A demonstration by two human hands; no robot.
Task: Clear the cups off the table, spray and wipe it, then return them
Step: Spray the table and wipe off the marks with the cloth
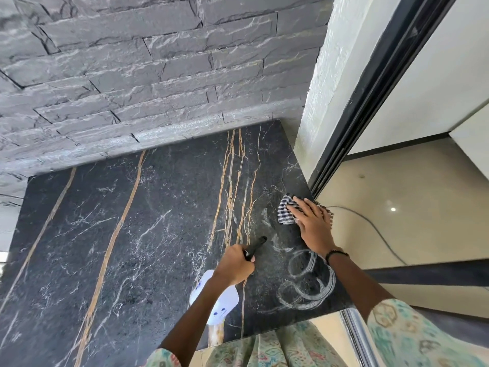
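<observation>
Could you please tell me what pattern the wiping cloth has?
The cloth has a dark-and-white check, seen in the head view.

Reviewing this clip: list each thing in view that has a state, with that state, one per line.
Table: no cups in view on it, swirled wet streaks near the right edge.
Checked cloth: flat on the table under the right hand.
Spray bottle: gripped, nozzle over the table.
Left hand: grips the spray bottle.
Right hand: flat, pressing the cloth.

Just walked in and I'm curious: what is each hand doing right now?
Left hand: grips the spray bottle by its black trigger head.
Right hand: open, fingers flat, pressing the checked cloth onto the table.
</observation>
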